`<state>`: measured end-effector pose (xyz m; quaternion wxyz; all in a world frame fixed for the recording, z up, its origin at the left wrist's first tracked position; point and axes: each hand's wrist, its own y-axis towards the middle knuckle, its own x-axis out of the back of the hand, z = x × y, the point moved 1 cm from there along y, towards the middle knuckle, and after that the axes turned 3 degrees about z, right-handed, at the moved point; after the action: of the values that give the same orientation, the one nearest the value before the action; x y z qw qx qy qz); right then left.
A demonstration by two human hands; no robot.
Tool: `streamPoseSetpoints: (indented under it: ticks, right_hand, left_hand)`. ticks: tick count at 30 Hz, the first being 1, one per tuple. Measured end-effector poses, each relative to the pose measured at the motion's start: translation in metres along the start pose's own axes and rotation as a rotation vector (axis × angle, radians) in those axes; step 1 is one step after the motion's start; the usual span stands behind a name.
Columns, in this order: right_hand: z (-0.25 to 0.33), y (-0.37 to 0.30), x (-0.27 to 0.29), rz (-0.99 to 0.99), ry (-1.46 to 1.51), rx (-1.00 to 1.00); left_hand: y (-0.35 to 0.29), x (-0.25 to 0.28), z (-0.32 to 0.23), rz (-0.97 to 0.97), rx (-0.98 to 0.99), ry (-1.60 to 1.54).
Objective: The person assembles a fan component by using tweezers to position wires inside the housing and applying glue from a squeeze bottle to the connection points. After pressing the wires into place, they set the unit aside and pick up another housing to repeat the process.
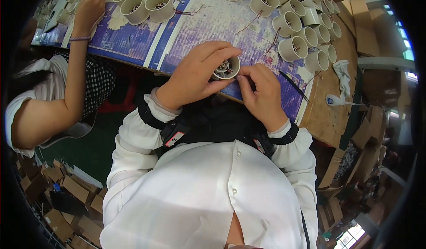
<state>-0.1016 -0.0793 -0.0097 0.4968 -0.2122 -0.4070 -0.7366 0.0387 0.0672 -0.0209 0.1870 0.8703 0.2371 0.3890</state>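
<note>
At the near edge of the table, my left hand [197, 73] is wrapped round a cream plastic cup-shaped housing [236, 67] lying tilted on its side. Its open end shows a dark spoked part inside. My right hand [262, 91] is closed in a pinch at the housing's lower right rim. What lies between those fingertips, if anything, is too small to make out. Black tweezers [293, 85] rest on the table to the right of my right hand.
Many similar cream housings [293, 49] with thin wires crowd the far right, and several more [134, 10] stand far left. A small white squeeze bottle [335, 99] and a white cloth [342, 76] lie at right. A co-worker's arm [79, 67] reaches over the table at left.
</note>
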Motion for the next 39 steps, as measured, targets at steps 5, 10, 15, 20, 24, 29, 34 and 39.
streamPoseSetpoints:
  ticks: [5, 10, 15, 20, 24, 29, 34, 39]
  right_hand:
    - [0.002, 0.000, -0.004, 0.024, 0.075, -0.148]
    - [0.002, -0.001, -0.003, -0.029, 0.075, -0.095]
    - [0.002, -0.001, -0.002, -0.049, -0.012, -0.011]
    - [0.006, -0.001, -0.007, -0.048, -0.071, -0.063]
    - [0.005, 0.001, -0.009, -0.027, -0.049, -0.081]
    - [0.003, 0.002, -0.006, 0.035, 0.040, -0.163]
    - [0.000, 0.000, 0.003, -0.007, 0.186, -0.316]
    - [-0.020, 0.002, -0.039, 0.017, 0.175, -0.166]
  left_hand:
    - [-0.002, -0.001, 0.003, -0.023, 0.020, -0.005]
    - [-0.001, -0.002, 0.001, -0.045, -0.031, 0.046]
    - [-0.001, -0.002, -0.003, -0.048, -0.050, 0.070]
    - [-0.005, -0.006, -0.002, -0.062, 0.007, 0.020]
    - [-0.006, -0.004, -0.001, -0.076, 0.010, -0.002]
    - [-0.005, -0.004, 0.001, -0.079, 0.046, -0.037]
    - [0.008, -0.008, -0.006, -0.054, 0.047, -0.011]
    - [-0.010, -0.005, 0.014, 0.006, 0.158, 0.086]
